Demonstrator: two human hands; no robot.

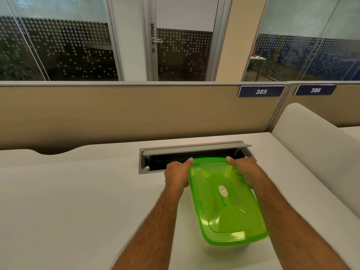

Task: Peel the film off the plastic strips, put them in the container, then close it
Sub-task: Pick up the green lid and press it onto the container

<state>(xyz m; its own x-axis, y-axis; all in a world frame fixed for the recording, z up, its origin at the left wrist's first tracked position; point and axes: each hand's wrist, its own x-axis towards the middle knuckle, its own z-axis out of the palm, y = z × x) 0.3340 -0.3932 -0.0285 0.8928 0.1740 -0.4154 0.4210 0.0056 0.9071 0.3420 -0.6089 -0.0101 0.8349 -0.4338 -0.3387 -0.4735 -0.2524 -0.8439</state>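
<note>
Container: a translucent green rectangular plastic container (224, 199) with its lid on is seen on the pale grey desk top (68, 201), long axis running away from the person, the near end slightly blurred.
Lid: the green lid with a small white oval vent (223, 190) at its middle is seen lying over the box; whether it is pressed fully home all round cannot be told.
Left hand: the left hand (176, 175) is closed on the far left corner of the container, thumb laid over the lid's rim, fingers wrapped down the side.
Right hand: the right hand (244, 172) is closed on the far right corner in the same way, thumb on top of the rim.
Strips: no plastic strips or peeled film are seen on the desk; the contents cannot be made out through the green plastic.
Progress: peeling and loading are judged to be finished, and the closing step is judged to be under way or nearly complete; a last press along the near rim may be left.
Edges: the far end of the container is seen just beside the open grey cable tray (194, 152) recessed in the desk, whose flap is raised; a corner pushed further away could drop over that opening.
Open room: wide bare desk is left on the left side and toward the person; on the right, a pale side panel (311, 137) rises, well apart from the container.
</note>
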